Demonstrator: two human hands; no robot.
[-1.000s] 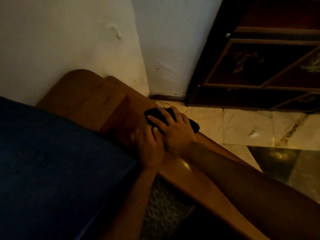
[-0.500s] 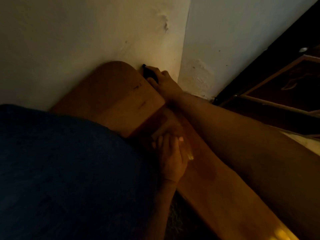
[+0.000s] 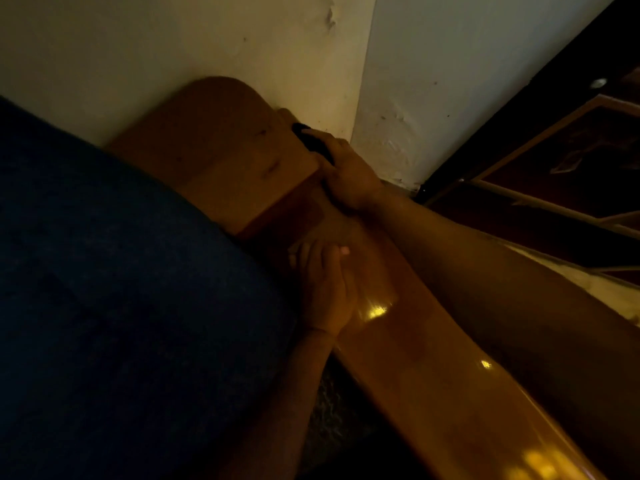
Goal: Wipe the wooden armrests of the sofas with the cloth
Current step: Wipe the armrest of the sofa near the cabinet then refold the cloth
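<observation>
The right hand [image 3: 346,174] is gripping a small dark cloth [image 3: 313,142], fingers curled over it and pressing it against the far edge of the glossy orange-brown wooden armrest [image 3: 408,341], right where the rounded wooden back panel [image 3: 214,140] is meeting the cream wall [image 3: 173,46] near the corner. Only a part of the cloth is showing beyond the fingers. The left hand [image 3: 327,289] is lying flat and unclenched on the armrest's inner edge, holding nothing, fingers pointing toward the wall, just beside the dark blue sofa cushion [image 3: 121,306]. The right forearm is crossing over the armrest. A dark wooden cabinet with pale trim [image 3: 571,168] is standing at the right, past the wall corner.
</observation>
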